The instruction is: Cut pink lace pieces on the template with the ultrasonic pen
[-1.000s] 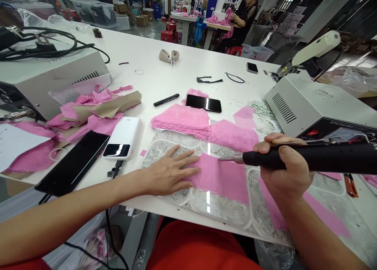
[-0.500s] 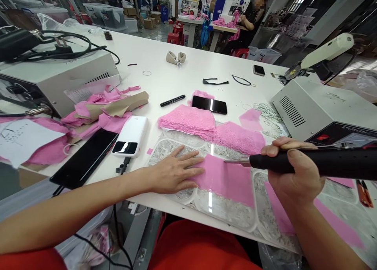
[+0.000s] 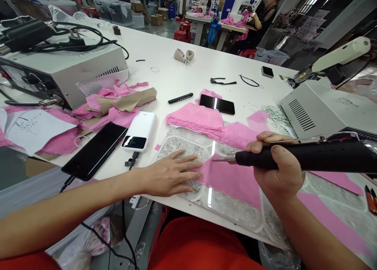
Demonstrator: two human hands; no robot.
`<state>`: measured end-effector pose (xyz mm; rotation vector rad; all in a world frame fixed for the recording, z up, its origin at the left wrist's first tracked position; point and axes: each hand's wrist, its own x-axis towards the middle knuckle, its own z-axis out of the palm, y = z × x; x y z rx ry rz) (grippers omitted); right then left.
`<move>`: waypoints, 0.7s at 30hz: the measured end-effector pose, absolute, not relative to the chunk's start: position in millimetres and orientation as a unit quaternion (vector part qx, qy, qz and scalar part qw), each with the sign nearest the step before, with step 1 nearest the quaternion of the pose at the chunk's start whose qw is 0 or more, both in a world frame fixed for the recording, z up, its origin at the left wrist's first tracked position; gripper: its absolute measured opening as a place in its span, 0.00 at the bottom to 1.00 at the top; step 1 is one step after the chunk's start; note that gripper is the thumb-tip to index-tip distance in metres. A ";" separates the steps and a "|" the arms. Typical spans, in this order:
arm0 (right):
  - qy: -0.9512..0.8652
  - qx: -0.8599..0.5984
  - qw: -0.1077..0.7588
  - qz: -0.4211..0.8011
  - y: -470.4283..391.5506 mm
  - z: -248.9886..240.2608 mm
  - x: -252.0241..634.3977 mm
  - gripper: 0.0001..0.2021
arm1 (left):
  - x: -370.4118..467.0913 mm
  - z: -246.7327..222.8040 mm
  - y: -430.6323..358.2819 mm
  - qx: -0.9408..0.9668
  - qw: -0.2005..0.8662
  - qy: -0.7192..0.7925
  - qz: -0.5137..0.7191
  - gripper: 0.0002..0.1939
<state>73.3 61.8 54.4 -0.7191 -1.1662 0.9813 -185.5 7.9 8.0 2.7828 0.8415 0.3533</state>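
Observation:
My left hand (image 3: 169, 174) lies flat with fingers spread, its fingertips on the left edge of a pink fabric piece (image 3: 232, 183). The fabric rests on a clear plastic-covered board (image 3: 184, 146) with a grey speckled pattern. My right hand (image 3: 278, 176) is wrapped round a black handheld tool (image 3: 321, 156) with a slim metal tip, which looks like an ultrasonic welder. Its tip is at the fabric's upper left edge, near my left fingers; I cannot tell whether it touches. Just behind lie a stack of pink lace pieces (image 3: 194, 119) and another pink lace piece (image 3: 237, 134).
A phone (image 3: 216, 104) and a pen (image 3: 180, 98) lie behind the stack. To the left are a white power bank (image 3: 140, 130), a large black device (image 3: 96, 150) and a grey metal box (image 3: 61, 75). Another box (image 3: 312, 105) stands right. A person sits at a sewing machine.
My right hand has moved left with the tool, bringing its tip along the fabric's upper edge toward my left hand. The camera view has shifted slightly. My left hand stays flat.

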 end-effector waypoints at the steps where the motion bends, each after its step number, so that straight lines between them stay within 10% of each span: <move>1: -0.520 -0.316 0.665 0.433 62.4 53.1 72.6 0.05 | -185.6 7.5 7.6 0.945 0.107 0.286 0.119 0.23; 21: -0.504 -0.301 0.676 0.445 62.8 53.3 65.3 0.02 | -185.2 2.6 5.3 0.944 0.099 0.286 0.129 0.22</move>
